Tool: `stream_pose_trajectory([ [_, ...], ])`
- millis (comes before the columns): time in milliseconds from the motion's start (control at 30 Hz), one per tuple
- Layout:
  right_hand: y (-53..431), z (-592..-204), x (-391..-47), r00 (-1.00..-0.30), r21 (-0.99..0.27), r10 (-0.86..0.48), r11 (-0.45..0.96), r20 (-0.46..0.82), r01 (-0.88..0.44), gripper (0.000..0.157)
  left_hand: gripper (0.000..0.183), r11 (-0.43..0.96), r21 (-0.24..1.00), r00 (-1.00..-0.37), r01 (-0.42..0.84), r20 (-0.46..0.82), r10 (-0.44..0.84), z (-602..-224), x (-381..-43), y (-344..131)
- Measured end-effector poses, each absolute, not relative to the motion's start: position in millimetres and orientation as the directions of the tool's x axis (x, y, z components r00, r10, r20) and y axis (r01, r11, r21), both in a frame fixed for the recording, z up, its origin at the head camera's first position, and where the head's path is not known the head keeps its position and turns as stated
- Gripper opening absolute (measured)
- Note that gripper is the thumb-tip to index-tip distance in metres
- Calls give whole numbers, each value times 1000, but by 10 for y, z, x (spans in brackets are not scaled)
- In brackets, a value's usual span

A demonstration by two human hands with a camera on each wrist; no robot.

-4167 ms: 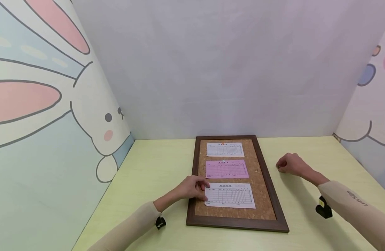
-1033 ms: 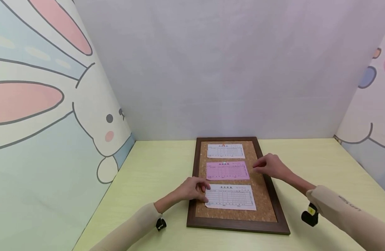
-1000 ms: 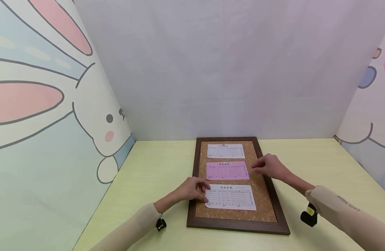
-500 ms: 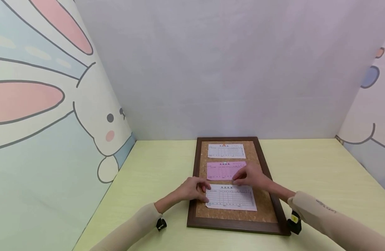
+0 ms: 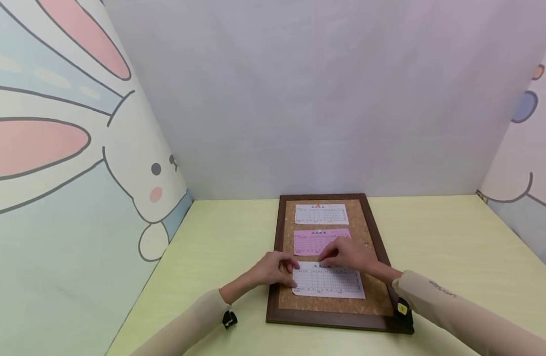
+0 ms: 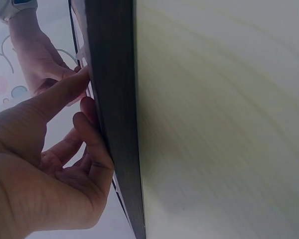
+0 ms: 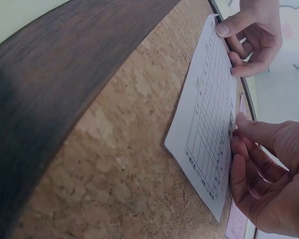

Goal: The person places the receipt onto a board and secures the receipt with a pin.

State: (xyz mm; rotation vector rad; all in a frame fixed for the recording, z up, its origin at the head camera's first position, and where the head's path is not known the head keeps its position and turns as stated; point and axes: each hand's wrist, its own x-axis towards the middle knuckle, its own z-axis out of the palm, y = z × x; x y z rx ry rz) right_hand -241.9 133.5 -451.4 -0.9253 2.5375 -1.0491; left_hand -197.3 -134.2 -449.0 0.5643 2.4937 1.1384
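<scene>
A white printed form (image 5: 328, 284) lies on the cork board (image 5: 335, 304), below a pink form (image 5: 306, 242) and another white form (image 5: 321, 215). With thumb and forefinger spread, my left hand (image 5: 270, 269) presses the lower form's left edge. My right hand (image 5: 350, 254) pinches what looks like a pushpin at that form's top edge, near the middle; fingertips mostly hide it. The right wrist view shows both hands at the lower form (image 7: 204, 119). Small pins, orange (image 5: 318, 205) and pale (image 5: 319, 231), sit at the tops of the other forms.
A dark wooden frame (image 5: 330, 317) surrounds the cork and lies on the pale yellow table (image 5: 228, 232). Behind stands a light grey wall (image 5: 317, 99). A rabbit mural (image 5: 135, 168) covers the left wall.
My right hand has moved left from the table beside the board, over the cork, to the lower white form's top edge. My left hand has stayed on that form's left edge.
</scene>
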Motion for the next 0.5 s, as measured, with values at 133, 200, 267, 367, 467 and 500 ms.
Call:
stream_pose_trajectory([
  [133,1327,-4535,-2423,-773,-708,-634,531,34,-467,10,34,599,771,-862,215,-138,488,-4496,-1981,-1343],
  [200,1324,-4535,-2420,-772,-714,-634,523,39,-465,10,34,594,775,-861,214,-138,489,-4496,-1981,-1343],
  [267,1320,-4532,-2417,-769,-718,-638,515,44,-468,10,34,590,779,-861,212,-137,490,-4498,-1980,-1344],
  [367,1312,-4520,-2410,-766,-716,-641,513,47,-473,10,33,587,781,-861,211,-135,490,-4501,-1975,-1346],
  [467,1303,-4514,-2402,-763,-703,-644,519,52,-486,9,33,589,780,-863,210,-136,487,-4503,-1969,-1346],
  [500,1301,-4513,-2399,-763,-698,-645,521,55,-491,9,33,589,781,-863,207,-138,486,-4502,-1967,-1345],
])
